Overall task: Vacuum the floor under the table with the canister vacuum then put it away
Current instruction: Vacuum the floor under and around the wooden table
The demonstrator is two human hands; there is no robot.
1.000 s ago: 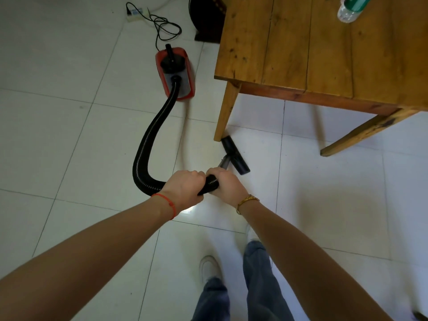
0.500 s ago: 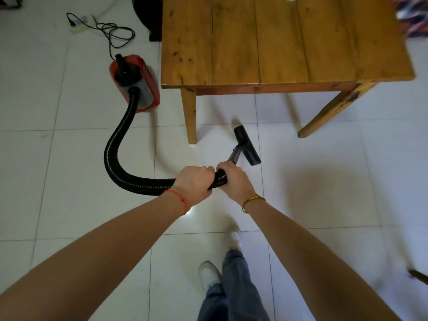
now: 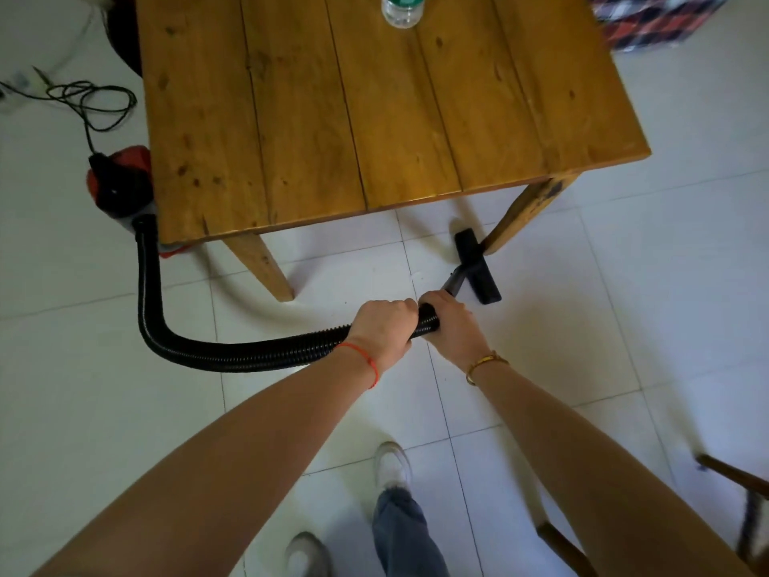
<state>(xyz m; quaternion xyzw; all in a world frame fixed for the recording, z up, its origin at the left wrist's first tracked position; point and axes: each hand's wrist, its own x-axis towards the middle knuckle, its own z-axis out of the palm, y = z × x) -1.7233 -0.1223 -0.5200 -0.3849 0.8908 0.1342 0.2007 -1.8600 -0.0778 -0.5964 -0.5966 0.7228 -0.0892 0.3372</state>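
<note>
A red and black canister vacuum (image 3: 118,187) stands on the white tiled floor at the left side of the wooden table (image 3: 353,106), partly hidden by the tabletop. Its black ribbed hose (image 3: 216,355) curves down and across to my hands. My left hand (image 3: 385,326) is shut around the hose. Just ahead of it, my right hand (image 3: 451,322) grips the hose end by the wand. The black floor nozzle (image 3: 476,266) rests on the tiles beside the table's front right leg (image 3: 526,214).
A clear water bottle (image 3: 401,8) stands at the table's far edge. The black power cord (image 3: 89,104) lies coiled on the floor at the far left. A checkered cloth item (image 3: 653,18) sits at the far right. A wooden chair frame (image 3: 740,481) stands at my lower right.
I have stepped to the right around the table. The nozzle has slid from the front left leg across to the front right leg, and the hose now trails further left.
</note>
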